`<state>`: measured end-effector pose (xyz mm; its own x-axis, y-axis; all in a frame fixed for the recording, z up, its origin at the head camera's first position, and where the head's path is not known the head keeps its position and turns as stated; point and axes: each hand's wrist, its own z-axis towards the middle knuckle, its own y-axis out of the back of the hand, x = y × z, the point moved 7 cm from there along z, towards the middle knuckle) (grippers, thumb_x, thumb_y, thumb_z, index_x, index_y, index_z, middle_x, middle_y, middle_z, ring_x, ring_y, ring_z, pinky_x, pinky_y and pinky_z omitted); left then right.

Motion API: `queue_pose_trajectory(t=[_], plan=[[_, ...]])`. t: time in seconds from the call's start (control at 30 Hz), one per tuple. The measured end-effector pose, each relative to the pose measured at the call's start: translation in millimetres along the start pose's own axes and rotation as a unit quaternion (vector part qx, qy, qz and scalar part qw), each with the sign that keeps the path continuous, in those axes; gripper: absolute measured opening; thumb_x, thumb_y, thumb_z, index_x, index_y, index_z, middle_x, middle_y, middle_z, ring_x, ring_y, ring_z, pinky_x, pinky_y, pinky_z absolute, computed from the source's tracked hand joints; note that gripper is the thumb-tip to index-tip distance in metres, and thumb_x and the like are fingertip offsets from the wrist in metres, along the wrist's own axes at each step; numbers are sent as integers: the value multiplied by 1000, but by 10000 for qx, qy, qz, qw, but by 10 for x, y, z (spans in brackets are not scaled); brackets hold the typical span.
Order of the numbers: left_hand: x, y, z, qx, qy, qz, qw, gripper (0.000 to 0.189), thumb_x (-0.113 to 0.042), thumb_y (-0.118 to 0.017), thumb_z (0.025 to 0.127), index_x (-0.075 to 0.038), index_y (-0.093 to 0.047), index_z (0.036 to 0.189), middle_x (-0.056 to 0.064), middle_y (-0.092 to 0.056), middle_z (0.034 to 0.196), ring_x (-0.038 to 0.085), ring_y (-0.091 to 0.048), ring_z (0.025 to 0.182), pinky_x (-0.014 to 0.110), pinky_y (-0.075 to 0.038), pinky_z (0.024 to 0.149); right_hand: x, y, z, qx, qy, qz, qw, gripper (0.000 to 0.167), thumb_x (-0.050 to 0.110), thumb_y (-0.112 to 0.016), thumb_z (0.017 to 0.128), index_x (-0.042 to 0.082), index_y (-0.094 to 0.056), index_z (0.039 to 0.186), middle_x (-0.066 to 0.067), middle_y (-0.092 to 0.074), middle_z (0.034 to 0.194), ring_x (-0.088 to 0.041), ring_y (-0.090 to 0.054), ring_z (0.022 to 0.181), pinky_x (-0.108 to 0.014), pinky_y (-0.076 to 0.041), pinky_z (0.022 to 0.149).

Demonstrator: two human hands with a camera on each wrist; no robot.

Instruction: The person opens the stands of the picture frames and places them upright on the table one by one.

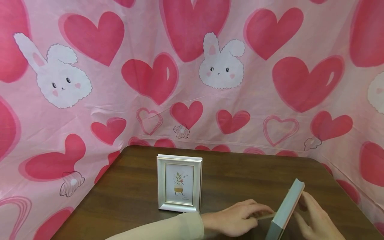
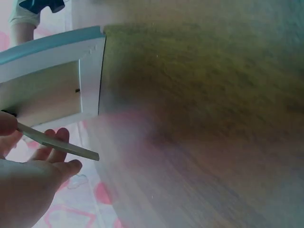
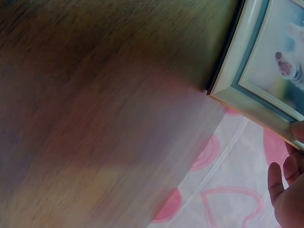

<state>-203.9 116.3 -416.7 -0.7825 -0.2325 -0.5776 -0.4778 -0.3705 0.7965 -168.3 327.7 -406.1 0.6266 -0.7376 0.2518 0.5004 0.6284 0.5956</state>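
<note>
My right hand (image 1: 318,216) grips a picture frame (image 1: 286,208) by its edge and holds it tilted, side-on to the head view. In the right wrist view, its pale front border (image 3: 232,90) surrounds a photo (image 3: 289,66) with an animal's paw showing. The left wrist view shows the frame's back (image 2: 89,90), with a beige panel inside a white border. Behind it, my left hand (image 1: 235,218) pinches a thin beige strip (image 2: 71,148), apparently the frame's stand leg. Whether the strip is joined to the back is hidden by the fingers.
A second, silvery-white frame (image 1: 162,183) with a potted-plant picture stands upright left of the hands. Both frames are at a dark brown wooden table (image 1: 240,173). Pink cloth (image 1: 192,93) with hearts and rabbits hangs behind and at the sides.
</note>
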Motion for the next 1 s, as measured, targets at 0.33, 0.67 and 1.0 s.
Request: queue_pose_trajectory(t=[0.33, 0.67, 1.0], plan=[[23, 20, 15, -22, -24, 349, 9994, 54, -12, -54, 102, -26, -52, 154, -13, -58, 126, -10, -47, 111, 5, -36, 89, 6, -12, 14, 187, -247, -191, 9993, 79, -17, -87, 57, -5, -56, 130, 11, -54, 118, 4, -50, 98, -6, -39, 79], [33, 24, 24, 19, -12, 248, 9997, 53, -11, -51, 102, -23, -52, 154, -14, -61, 126, -12, -48, 112, 5, -36, 92, 19, -27, 28, 151, -105, -72, 9998, 86, -17, -89, 54, -9, -54, 133, 19, -47, 129, 11, -45, 109, -5, -40, 82], [56, 59, 33, -174, -94, 190, 9996, 53, -7, -50, 101, -15, -53, 153, -7, -63, 126, -9, -51, 114, 6, -38, 94, 29, -30, 56, 89, -90, -37, 9999, 77, -16, -88, 59, -7, -57, 129, 16, -50, 122, 5, -50, 102, -6, -40, 80]])
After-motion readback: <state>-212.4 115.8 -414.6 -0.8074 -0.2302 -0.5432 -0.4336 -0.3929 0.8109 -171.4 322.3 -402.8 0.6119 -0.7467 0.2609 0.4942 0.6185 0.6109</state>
